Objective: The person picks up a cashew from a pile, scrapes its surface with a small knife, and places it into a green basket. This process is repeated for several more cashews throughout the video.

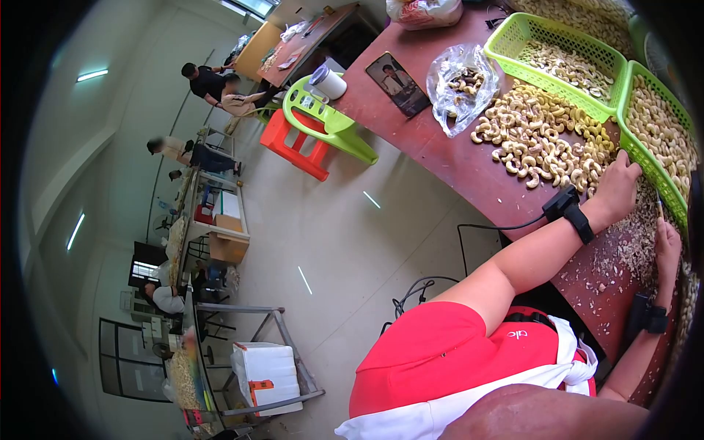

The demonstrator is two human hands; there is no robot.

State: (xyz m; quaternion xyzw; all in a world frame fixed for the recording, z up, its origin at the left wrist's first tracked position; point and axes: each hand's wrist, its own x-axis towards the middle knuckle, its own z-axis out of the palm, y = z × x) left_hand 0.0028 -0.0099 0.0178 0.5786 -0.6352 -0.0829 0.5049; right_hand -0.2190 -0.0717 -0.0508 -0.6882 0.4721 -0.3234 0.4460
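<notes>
My left hand (618, 189), with a black wristband, is closed at the right edge of a heap of cashew nuts (546, 139), beside a green basket. Its fingertips are pressed together; what they hold is hidden. In my right hand (667, 249) is a small knife (660, 208) with a light handle, its thin blade pointing toward the basket. Below the hands lie many skin flakes and crumbs (623, 253) on the dark red table (455, 158). Whole cashews fill the near green basket (651, 176).
Another green basket (506, 55) holds pale nuts. A plastic bag (444, 88) of darker nuts, a phone (397, 84) and a white bag (424, 13) are on the table. Beyond its edge stand a green chair (341, 132), a red stool (297, 150) and cables (422, 284). Other people are farther off.
</notes>
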